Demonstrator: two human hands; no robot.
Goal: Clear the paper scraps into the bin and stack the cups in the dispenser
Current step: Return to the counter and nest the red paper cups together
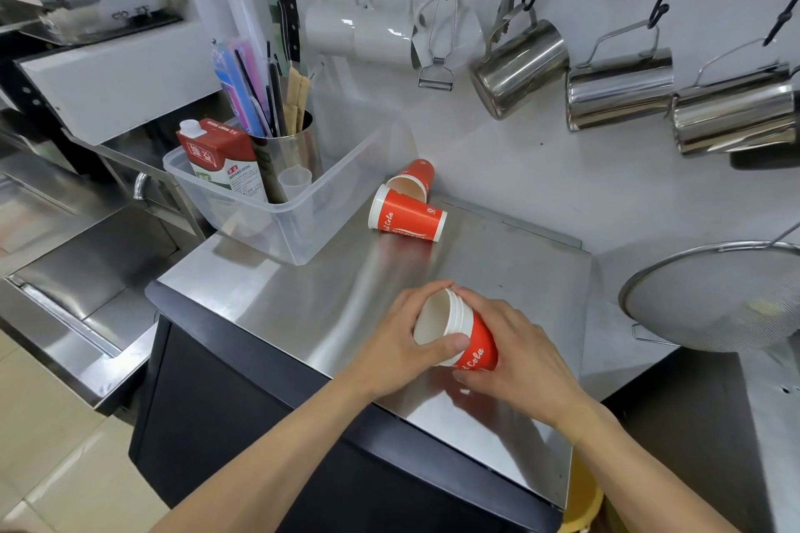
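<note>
Both hands hold a nested stack of red paper cups tilted just above the steel counter, its white mouth facing left. My left hand wraps the rims, thumb across the front. My right hand grips the red body from the right. Two more red cups lie on their sides near the back wall: one with its mouth to the left, another behind it, touching it. No paper scraps or dispenser show.
A clear plastic tub at the counter's back left holds a milk carton and a steel canister of straws. Mugs and steel jugs hang on the wall. A mesh strainer sits right. A yellow bin rim shows below.
</note>
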